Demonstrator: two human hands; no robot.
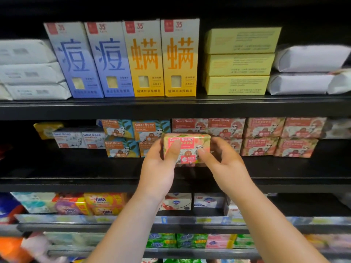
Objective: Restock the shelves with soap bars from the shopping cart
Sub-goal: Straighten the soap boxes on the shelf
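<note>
Soap box (187,148) held above the middle shelf (76,168), in front of its stocked boxes (262,147). Left grip (161,164) pinches its left end; right grip (222,160) pinches its right end.

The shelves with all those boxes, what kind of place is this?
Probably a shop's soap aisle. Black shelves hold rows of matching Goat Soap boxes, label strips run along a lower shelf's edge, and the left hand and right hand hold a rose soap box.
</note>
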